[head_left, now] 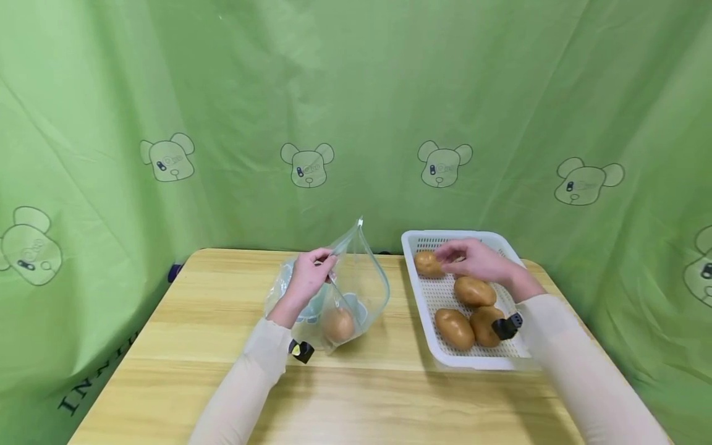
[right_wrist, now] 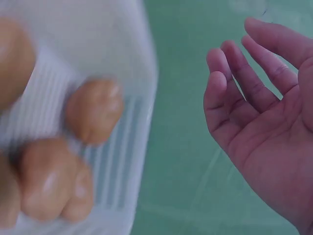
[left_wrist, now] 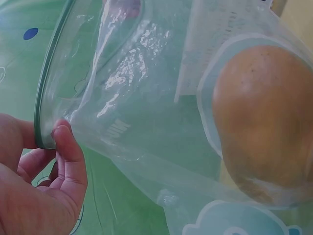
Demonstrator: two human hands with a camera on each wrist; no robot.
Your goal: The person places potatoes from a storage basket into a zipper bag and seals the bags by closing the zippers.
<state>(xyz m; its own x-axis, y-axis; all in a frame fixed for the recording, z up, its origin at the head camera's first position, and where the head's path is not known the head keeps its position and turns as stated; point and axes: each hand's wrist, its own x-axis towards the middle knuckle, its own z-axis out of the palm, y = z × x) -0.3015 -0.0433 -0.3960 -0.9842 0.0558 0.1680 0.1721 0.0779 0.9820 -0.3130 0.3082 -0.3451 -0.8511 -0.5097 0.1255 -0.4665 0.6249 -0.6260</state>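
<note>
My left hand (head_left: 313, 272) pinches the rim of a clear zip bag (head_left: 371, 272) between thumb and fingers, and the bag's mouth gapes toward the right. Inside the bag, low down, lies one brown potato (head_left: 338, 325), large in the left wrist view through the film (left_wrist: 266, 122). Over the back part of a white plastic basket (head_left: 419, 309) hovers my right hand (head_left: 473, 258), its fingers loosely bent with nothing in them. Several potatoes (head_left: 474, 291) lie in the basket below it. In the right wrist view the palm (right_wrist: 264, 132) is bare.
Another flattened bag with a pale blue print (head_left: 286, 272) lies on the wooden table (head_left: 222, 309) behind and left of the left hand. A green curtain (head_left: 356, 93) with bear-head prints hangs close behind the table and along both sides.
</note>
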